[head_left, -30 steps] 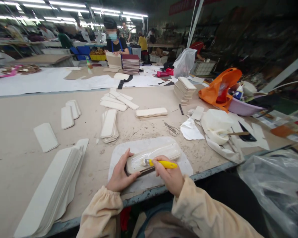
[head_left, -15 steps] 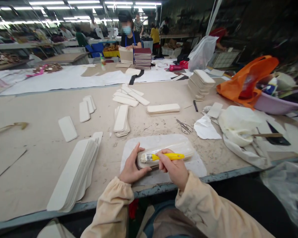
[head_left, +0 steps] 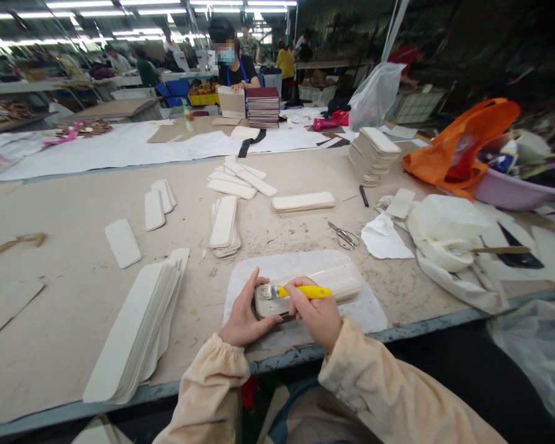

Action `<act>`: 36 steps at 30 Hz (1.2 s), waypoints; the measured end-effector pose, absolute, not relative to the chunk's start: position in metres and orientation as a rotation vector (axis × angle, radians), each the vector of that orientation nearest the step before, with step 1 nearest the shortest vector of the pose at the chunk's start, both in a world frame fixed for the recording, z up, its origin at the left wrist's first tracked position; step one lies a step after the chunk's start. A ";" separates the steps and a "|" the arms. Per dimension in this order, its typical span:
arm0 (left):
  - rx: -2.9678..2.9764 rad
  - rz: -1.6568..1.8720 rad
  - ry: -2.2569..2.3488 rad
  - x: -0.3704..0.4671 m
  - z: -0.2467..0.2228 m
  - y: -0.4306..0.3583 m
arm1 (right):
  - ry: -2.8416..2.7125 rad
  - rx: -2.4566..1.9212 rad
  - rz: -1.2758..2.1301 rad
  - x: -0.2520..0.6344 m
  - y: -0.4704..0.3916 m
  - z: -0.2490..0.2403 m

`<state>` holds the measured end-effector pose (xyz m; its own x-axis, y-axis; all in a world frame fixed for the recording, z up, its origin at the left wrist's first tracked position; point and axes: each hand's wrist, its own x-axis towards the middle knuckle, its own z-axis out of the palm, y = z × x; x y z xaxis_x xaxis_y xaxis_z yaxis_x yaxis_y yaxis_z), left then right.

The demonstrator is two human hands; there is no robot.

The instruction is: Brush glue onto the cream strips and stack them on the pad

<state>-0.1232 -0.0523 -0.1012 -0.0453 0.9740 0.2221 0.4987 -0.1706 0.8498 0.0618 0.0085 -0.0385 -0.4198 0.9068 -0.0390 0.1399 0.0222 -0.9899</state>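
A yellow-handled brush (head_left: 311, 291) is gripped in my right hand (head_left: 315, 314), its bristles on the left end of a stack of long rounded pieces (head_left: 324, 280). The top piece looks glossy. Round the left end of that stack, my left hand (head_left: 248, 313) holds it between thumb and fingers. Beneath the stack lies a whitish sheet (head_left: 374, 314) at the table's front edge.
Pale rounded strips (head_left: 129, 327) are piled at the left front, with smaller piles (head_left: 224, 225) behind. Scissors (head_left: 345, 235), a white bowl (head_left: 456, 254) with a stick, an orange bag (head_left: 457, 154) and a purple basin (head_left: 518, 192) are to the right. A person (head_left: 235, 71) works opposite.
My right hand and the brush have moved slightly left, bringing the bristles nearer my left hand. The person opposite has leaned a little to the left.
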 end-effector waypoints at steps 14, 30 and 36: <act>1.746 1.097 1.636 -0.126 -0.101 -0.051 | -1.590 -1.134 1.463 0.083 0.001 -0.036; 1.789 1.071 1.691 -0.127 -0.101 -0.051 | -1.955 -1.233 0.343 0.191 0.034 -0.039; 1.803 1.069 1.704 -0.126 -0.098 -0.052 | -2.212 -0.864 0.278 0.154 0.010 -0.047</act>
<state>-0.1255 -0.0521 -0.0980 -0.0562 0.9705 0.2345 0.6333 -0.1469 0.7598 0.1544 0.0096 -0.0474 -0.5054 0.6580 0.5582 0.4997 0.7506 -0.4324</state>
